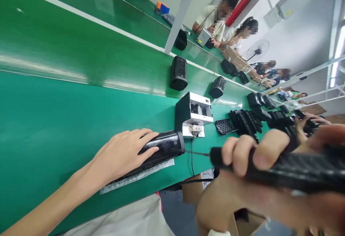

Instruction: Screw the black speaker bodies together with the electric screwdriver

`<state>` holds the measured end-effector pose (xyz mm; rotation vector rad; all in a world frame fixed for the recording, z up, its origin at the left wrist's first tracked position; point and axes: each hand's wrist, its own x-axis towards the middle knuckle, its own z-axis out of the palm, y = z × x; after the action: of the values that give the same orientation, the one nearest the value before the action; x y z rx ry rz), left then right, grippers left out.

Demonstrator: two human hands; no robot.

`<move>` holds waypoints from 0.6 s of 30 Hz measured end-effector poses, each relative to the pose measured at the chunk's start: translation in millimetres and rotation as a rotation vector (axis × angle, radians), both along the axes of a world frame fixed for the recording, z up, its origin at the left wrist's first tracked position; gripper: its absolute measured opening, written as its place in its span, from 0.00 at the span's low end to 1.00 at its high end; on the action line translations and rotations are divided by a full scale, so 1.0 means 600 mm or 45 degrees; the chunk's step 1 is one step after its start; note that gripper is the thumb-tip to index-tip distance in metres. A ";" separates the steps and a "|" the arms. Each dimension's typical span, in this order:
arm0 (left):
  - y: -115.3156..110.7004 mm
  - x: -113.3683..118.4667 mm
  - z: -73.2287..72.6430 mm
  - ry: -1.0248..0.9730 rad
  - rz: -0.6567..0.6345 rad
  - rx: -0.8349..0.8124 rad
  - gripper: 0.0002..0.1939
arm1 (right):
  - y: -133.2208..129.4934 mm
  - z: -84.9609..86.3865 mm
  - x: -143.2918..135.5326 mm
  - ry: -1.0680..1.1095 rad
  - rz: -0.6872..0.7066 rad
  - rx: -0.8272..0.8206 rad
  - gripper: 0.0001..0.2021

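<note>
A black speaker [164, 144] with a perforated front lies on its side on a strip of bubble wrap [140, 173]. My left hand [126, 148] grips it from above, thumb on the near side and fingers over the far side. In my right hand [250, 153] is a black electric screwdriver [304, 169], the fingers wrapped round its body. Its thin bit [198, 153] points left at the end of the speaker; whether the tip touches a screw there I cannot tell. The screwdriver's rear is blurred and runs out of view.
Just beyond the speaker stands a black and white screw feeder [192, 115], its cable hanging down. A perforated black panel [225, 126] and stacked black parts [245, 121] lie to its right. Another speaker [179, 72] stands on the green conveyor [107, 63]. Several co-workers sit farther off.
</note>
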<state>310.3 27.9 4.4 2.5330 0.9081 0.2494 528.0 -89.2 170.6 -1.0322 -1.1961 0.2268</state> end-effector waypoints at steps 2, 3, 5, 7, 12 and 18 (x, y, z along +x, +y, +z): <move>-0.001 -0.001 -0.004 -0.004 -0.002 -0.004 0.30 | 0.018 0.001 0.050 0.168 -0.108 0.187 0.16; -0.001 -0.001 -0.004 -0.006 -0.002 -0.008 0.31 | 0.030 -0.005 0.072 0.182 -0.168 0.214 0.14; 0.000 -0.002 -0.004 -0.016 -0.001 -0.010 0.31 | 0.056 -0.025 0.106 0.149 -0.260 0.216 0.11; 0.001 -0.003 -0.005 -0.030 0.001 -0.011 0.31 | 0.080 -0.046 0.127 0.124 -0.315 0.235 0.10; 0.002 -0.006 -0.010 -0.038 0.012 0.011 0.31 | 0.113 -0.079 0.136 0.035 -0.294 0.183 0.15; -0.002 -0.001 0.002 -0.001 0.003 0.004 0.29 | 0.052 -0.068 0.106 0.185 -0.067 -0.112 0.25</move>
<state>309.8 26.7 5.4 2.5345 0.9115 0.2525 591.4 -57.7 130.0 -1.1037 -1.0342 0.3101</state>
